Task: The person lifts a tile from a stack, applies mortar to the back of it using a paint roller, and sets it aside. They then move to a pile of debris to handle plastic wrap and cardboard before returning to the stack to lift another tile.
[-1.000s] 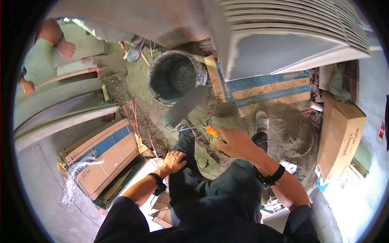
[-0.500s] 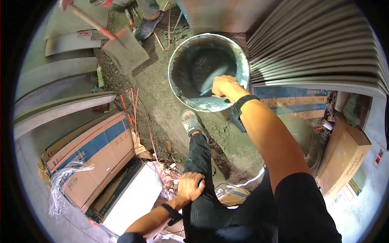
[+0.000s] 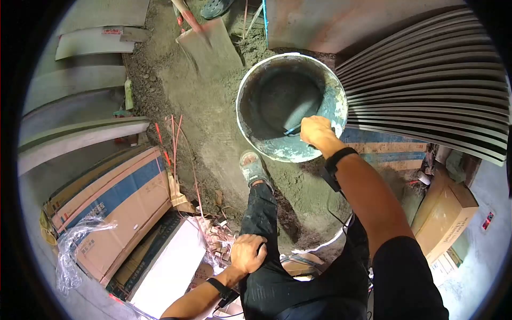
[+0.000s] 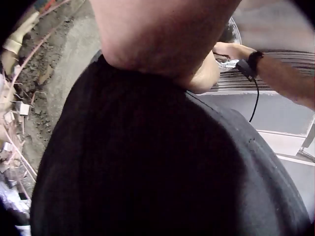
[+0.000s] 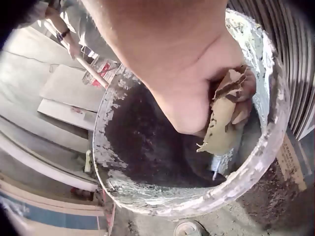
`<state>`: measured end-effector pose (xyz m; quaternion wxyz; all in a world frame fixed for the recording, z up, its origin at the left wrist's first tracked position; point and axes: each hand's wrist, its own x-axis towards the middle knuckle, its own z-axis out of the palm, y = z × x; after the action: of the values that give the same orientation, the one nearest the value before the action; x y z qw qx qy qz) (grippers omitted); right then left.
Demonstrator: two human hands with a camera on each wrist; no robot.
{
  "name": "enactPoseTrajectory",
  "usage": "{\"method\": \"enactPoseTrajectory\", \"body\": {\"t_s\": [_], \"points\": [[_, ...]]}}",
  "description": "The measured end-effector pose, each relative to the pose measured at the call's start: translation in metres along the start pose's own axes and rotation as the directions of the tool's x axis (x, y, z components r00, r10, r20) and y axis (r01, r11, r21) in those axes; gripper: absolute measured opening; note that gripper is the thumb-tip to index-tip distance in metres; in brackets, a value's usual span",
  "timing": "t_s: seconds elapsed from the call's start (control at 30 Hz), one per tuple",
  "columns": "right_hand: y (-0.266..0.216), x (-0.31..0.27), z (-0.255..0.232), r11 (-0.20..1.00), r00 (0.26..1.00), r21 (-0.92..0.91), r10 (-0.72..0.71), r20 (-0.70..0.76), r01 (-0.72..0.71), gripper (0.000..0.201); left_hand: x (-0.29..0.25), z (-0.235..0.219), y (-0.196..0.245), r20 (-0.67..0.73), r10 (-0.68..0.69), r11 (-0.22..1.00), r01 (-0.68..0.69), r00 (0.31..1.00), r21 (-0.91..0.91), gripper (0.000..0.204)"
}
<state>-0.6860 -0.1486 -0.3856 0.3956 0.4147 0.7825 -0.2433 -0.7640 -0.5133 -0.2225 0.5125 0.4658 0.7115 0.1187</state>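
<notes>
- Lower and farther forward than in the earliest frame, the right hand (image 3: pixel 316 129) has gone from above the floor to the bucket (image 3: pixel 337 104), taking the tool with it; the tool's working end now reaches inside.
- Against the middle frame, that hand looks much the same over the bucket's near side, while the shovel (image 3: pixel 213 48) has shifted — its blade lies nearer the bucket now.
- Right hand: fingers curled round the tool's handle (image 5: pixel 221 125), which shows a ragged tan wrapping. Below it a pale rod (image 5: pixel 215 164) points down into the bucket; the tool's far end is hard to make out.
- Left hand (image 3: pixel 249 253): rests on the dark trouser leg (image 3: pixel 260 210), fingers bent loosely over it and holding nothing, as before. The left wrist view hides most of the fingers.
- Bucket: upright on the gritty floor, beside the stacked panels (image 3: pixel 426 80), its inner wall smeared pale; what lies at the bottom is dark — I cannot tell what.
- Another person's hand (image 5: pixel 74 50) is on the shovel's shaft.
</notes>
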Motion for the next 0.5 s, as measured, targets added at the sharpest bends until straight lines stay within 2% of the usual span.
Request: {"method": "enactPoseTrajectory", "body": {"t_s": [0.03, 0.07, 0.2, 0.3, 0.4, 0.5], "points": [[0.000, 0.007, 0.000, 0.998, 0.998, -0.062, 0.018, 0.054, -0.015, 0.024, -0.001, 0.003, -0.001, -0.005, -0.002, 1.000, 0.002, 1.000, 0.019, 0.019], [-0.003, 0.013, 0.004, 0.993, 0.999, -0.116, -0.025, 0.048, 0.031, 0.023, -0.002, 0.004, -0.002, 0.000, 0.001, 1.000, -0.001, 1.000, 0.026, 0.019], [-0.020, 0.026, 0.015, 0.994, 0.990, 0.026, -0.099, -0.105, 0.102, 0.019, -0.002, 0.007, -0.006, 0.005, 0.014, 1.000, -0.014, 1.000, 0.003, 0.018], [-0.012, 0.012, 0.009, 0.993, 0.984, 0.093, -0.054, -0.169, 0.070, 0.019, 0.005, 0.004, 0.003, 0.020, -0.005, 0.999, 0.004, 1.000, 0.042, 0.019], [0.001, -0.004, -0.001, 0.993, 0.989, 0.069, -0.086, -0.124, 0.095, 0.021, 0.009, -0.001, 0.009, 0.059, -0.014, 0.995, 0.009, 0.998, 0.095, 0.019], [0.008, 0.004, -0.003, 0.999, 0.999, -0.034, -0.035, 0.022, 0.036, 0.020, 0.009, 0.001, 0.007, 0.069, -0.022, 0.995, 0.015, 0.997, 0.104, 0.020]]}}
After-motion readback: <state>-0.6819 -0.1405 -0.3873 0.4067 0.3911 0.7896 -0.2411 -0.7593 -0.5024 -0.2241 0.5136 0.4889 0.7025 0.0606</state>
